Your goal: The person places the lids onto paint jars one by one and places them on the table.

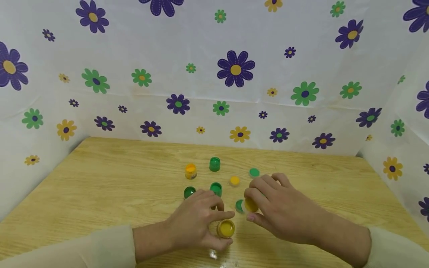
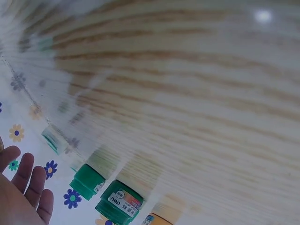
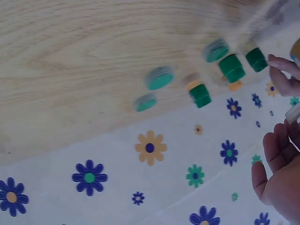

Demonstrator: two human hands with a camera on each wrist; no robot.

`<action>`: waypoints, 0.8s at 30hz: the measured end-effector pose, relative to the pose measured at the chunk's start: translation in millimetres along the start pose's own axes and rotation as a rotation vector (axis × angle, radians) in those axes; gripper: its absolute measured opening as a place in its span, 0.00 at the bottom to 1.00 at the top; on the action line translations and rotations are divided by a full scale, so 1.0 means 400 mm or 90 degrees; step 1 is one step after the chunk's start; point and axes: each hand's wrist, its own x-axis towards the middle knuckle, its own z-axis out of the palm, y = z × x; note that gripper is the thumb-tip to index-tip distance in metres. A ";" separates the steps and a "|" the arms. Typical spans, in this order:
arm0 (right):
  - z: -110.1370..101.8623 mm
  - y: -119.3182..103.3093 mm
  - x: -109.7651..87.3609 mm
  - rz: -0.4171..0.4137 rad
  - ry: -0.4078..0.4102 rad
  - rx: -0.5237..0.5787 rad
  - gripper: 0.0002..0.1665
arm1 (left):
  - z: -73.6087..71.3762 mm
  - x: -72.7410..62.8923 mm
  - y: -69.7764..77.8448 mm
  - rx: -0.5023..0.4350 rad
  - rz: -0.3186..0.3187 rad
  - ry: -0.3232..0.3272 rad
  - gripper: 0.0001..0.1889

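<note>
My left hand (image 1: 197, 223) holds an uncapped jar of yellow paint (image 1: 226, 228) between thumb and index finger, its mouth facing up. To its right, my right hand (image 1: 278, 208) pinches a yellow lid (image 1: 251, 205) between thumb and fingers, apart from the jar. The right wrist view shows the clear rim of that lid (image 3: 294, 114) at the right hand's fingertips, with part of the left hand (image 3: 283, 77) above. In the left wrist view, the left hand's fingers (image 2: 35, 185) show at the lower left, while its jar is mostly out of frame.
Beyond the left hand stand a dark green jar (image 1: 189, 192), a green jar (image 1: 216, 189), an orange-yellow jar (image 1: 190, 171) and another green jar (image 1: 215, 164). Lids lie to their right: yellow (image 1: 234, 181), green (image 1: 254, 172), and green (image 1: 239, 206) beside the held lid. A flowered cloth (image 1: 201, 48) hangs behind the table.
</note>
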 end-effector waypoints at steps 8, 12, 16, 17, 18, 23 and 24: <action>-0.023 -0.053 0.017 -0.098 0.029 0.080 0.21 | 0.006 0.002 0.008 -0.008 -0.007 0.025 0.18; -0.017 -0.064 0.018 -0.112 0.055 0.090 0.22 | 0.008 0.004 0.012 -0.010 -0.004 0.042 0.16; -0.011 -0.067 0.020 -0.107 0.065 0.095 0.23 | 0.012 0.006 0.011 -0.028 -0.015 0.048 0.16; -0.010 -0.067 0.020 -0.107 0.067 0.095 0.23 | 0.014 0.006 0.011 -0.030 -0.018 0.050 0.16; -0.009 -0.068 0.021 -0.106 0.068 0.098 0.23 | 0.015 0.006 0.011 -0.033 -0.021 0.052 0.16; -0.001 -0.072 0.029 -0.112 0.074 0.118 0.20 | 0.018 0.004 0.013 -0.018 -0.028 0.077 0.16; 0.000 -0.073 0.030 -0.113 0.075 0.119 0.20 | 0.018 0.004 0.014 -0.013 -0.030 0.083 0.16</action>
